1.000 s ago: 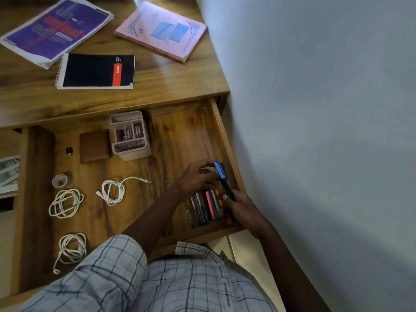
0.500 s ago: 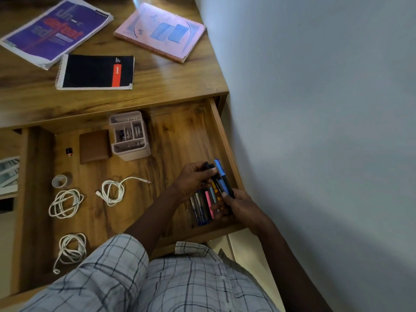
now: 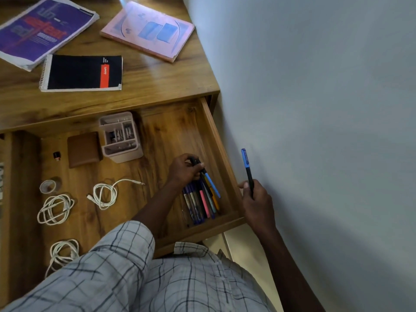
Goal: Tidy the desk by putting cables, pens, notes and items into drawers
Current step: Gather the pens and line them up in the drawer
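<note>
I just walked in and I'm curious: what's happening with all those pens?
A person is sorting pens in an open desk drawer. The left hand grips a few of them at the drawer's right side. The right hand holds one blue-capped pen up, outside the drawer. White cables lie in the drawer too.

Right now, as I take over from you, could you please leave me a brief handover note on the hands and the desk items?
Left hand: grips the top ends of the pens, which lie in a row at the front right of the open drawer.
Right hand: holds a blue-capped pen upright, outside the drawer, beside the wall.
Done: three white cables and the organiser are in the drawer.
Left: put the blue-capped pen in; the black notebook, purple book and pink book lie on the desktop.
</note>
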